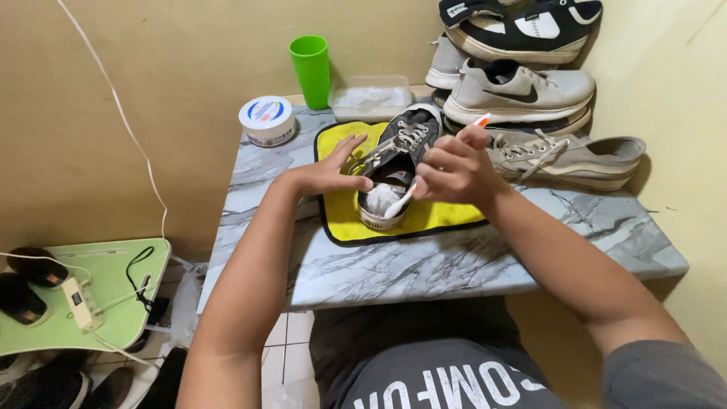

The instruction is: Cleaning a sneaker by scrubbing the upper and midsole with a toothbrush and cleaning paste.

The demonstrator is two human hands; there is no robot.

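Observation:
A dark sneaker (405, 140) with grey laces lies on a yellow cloth (344, 220) on the marble-patterned table (424, 265). White paper or cloth fills its heel opening. My left hand (329, 174) rests on the sneaker's left side, fingers spread along the laces and collar. My right hand (454, 167) grips a toothbrush (401, 203) with a white and orange handle. Its white head points down into the shoe's heel opening.
At the table's back stand a green cup (312, 70), a round white tub (266, 120) and a clear plastic container (371, 97). Several sneakers (519, 91) are stacked at the back right by the wall. A green side table (83, 295) with a power strip stands at left.

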